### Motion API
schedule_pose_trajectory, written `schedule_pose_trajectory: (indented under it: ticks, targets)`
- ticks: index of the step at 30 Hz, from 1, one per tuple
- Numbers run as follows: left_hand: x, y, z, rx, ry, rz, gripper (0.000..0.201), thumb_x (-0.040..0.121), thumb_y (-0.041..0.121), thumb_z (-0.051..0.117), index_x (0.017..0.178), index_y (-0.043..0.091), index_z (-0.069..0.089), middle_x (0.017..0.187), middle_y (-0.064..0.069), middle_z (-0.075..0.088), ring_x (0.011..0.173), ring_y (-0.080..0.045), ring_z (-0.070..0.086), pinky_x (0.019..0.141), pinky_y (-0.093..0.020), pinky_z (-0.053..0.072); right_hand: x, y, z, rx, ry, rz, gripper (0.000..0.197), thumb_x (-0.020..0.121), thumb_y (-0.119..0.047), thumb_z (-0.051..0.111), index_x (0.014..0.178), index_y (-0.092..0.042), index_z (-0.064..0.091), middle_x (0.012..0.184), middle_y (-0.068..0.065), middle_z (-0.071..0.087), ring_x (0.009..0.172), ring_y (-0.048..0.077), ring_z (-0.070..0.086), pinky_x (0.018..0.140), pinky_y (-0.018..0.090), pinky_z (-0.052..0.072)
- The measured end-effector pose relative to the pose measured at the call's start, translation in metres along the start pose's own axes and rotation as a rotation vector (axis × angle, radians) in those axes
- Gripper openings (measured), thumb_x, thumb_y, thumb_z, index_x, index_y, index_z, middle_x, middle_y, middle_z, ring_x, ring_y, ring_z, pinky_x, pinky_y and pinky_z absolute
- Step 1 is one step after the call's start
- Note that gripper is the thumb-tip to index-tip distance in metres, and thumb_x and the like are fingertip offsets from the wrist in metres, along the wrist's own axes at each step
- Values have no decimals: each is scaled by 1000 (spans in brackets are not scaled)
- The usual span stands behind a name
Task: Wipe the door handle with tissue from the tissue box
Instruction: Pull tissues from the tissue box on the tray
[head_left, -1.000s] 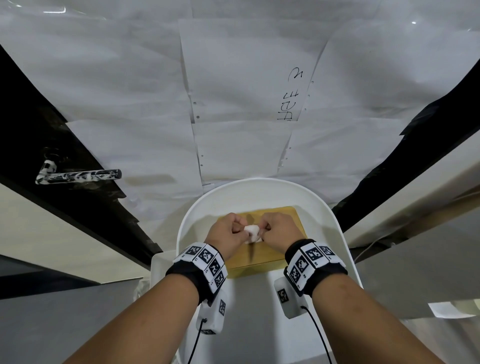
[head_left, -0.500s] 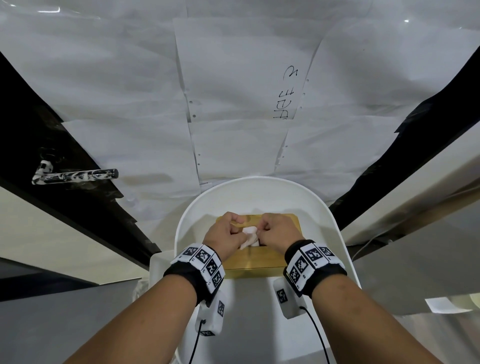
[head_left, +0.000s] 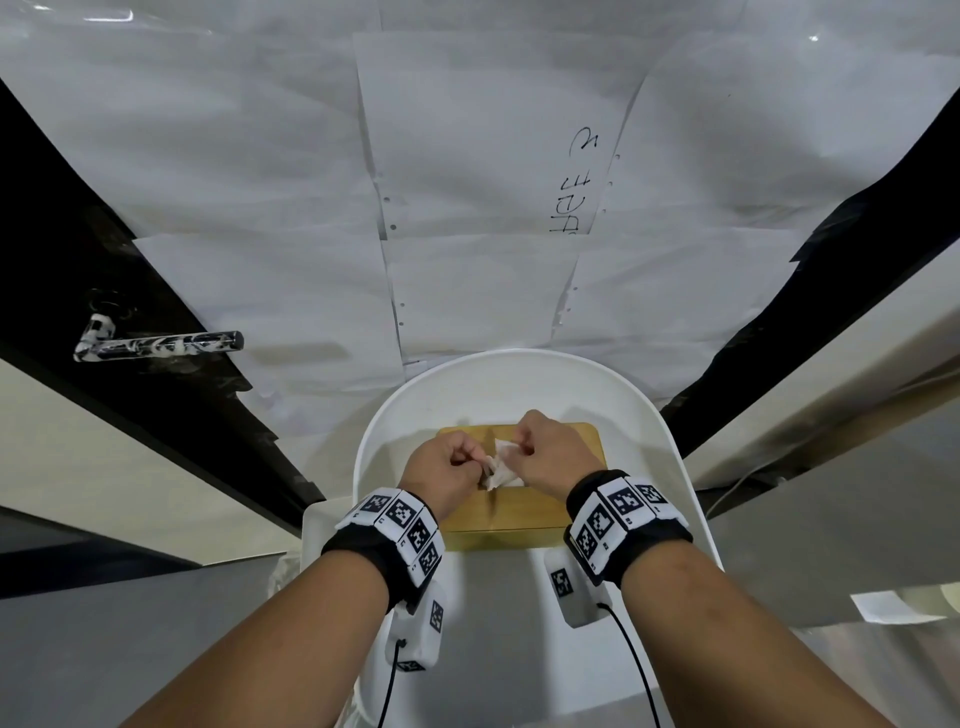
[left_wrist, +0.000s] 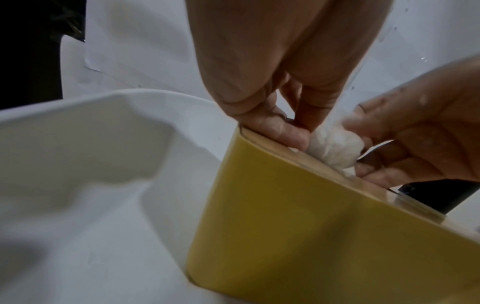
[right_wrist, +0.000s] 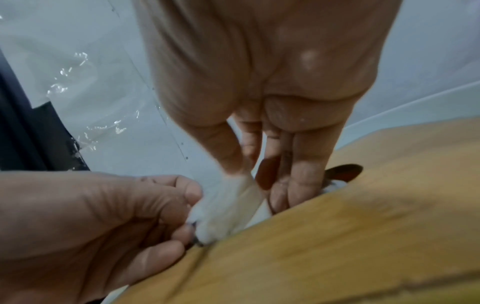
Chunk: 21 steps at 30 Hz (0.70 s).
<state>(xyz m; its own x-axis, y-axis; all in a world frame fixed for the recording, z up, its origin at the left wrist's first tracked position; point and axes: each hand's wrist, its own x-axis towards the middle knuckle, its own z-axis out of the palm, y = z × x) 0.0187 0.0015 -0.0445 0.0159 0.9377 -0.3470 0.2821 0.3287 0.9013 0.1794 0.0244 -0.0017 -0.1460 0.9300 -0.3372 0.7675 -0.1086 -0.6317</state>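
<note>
— Tissue (head_left: 500, 467) bunched above the slot of the tissue box (head_left: 524, 514), on the white chair (head_left: 675, 467). Pinched from both sides: left hand (head_left: 445, 470) and right hand (head_left: 551, 457), fingertips clamped on it.

— Likely to tear, tugged two ways at once.

— Door handle (head_left: 156, 344) well off to the left, long axis level, free end pointed right, streaked white.
</note>
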Motion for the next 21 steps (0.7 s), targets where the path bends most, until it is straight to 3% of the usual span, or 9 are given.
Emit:
schedule_pose_trajectory:
  ticks: [3,5,6,8,11,13,17,19,21]
  targets:
    - [1,0,-1,-32,3,-80,33,82,-2,50,67,19,71,68,-4,69,61,-22,52,67,-36,48,1,1,-5,-32,73,32,11,89,-15,50,92,-8,58,96,10,62,86,21,53,72,29,44]
    - [1,3,1,-25,32,-84,19,85,7,57,77,20,68,74,0,68,65,-22,55,69,-38,52,1,0,-9,-36,45,42,17,91,-14,48,97,-7,62,101,8,63,87,18,51,73,25,38]
    - [2,4,2,-15,46,-63,9,85,14,62,83,22,65,77,3,67,67,-19,58,70,-38,54,1,-1,-10,-32,28,47,18,91,-14,48,97,-7,63,100,7,63,87,17,52,73,24,38]
    - [0,5,4,-3,33,-16,7,83,23,68,86,24,62,81,7,65,73,-14,61,68,-35,56,1,-3,-11,37,7,68,18,88,-13,50,94,-7,65,91,5,63,83,18,55,71,26,44]
    - [-3,7,7,48,5,32,9,85,16,68,83,23,64,78,13,62,77,-10,62,72,-30,54,-1,-4,-10,196,-8,120,13,83,-9,54,81,-11,67,74,0,61,71,16,59,67,28,54]
    - [-3,7,8,46,-6,4,10,86,12,66,84,22,68,81,11,65,80,-11,63,74,-28,54,-2,-5,-9,241,-16,132,13,83,-8,56,81,-11,69,71,-1,61,71,15,60,68,30,57]
    - [2,4,8,73,-4,-48,5,81,30,73,79,26,70,81,8,70,82,-14,66,82,-37,57,-5,-9,-10,258,-51,119,12,87,-7,56,85,-6,68,71,1,62,69,13,61,63,23,55]
    - [2,4,8,106,1,-51,7,81,29,72,76,24,70,83,3,71,86,-18,68,83,-41,57,-7,-12,-10,298,-75,131,12,88,-5,56,86,-4,67,73,3,64,69,13,64,60,20,56]
    - [1,4,7,135,29,-56,8,80,24,71,75,18,70,84,-4,72,87,-23,68,81,-43,58,-7,-12,-9,268,-41,147,13,88,-8,56,86,-3,69,80,8,69,76,18,68,67,27,59]
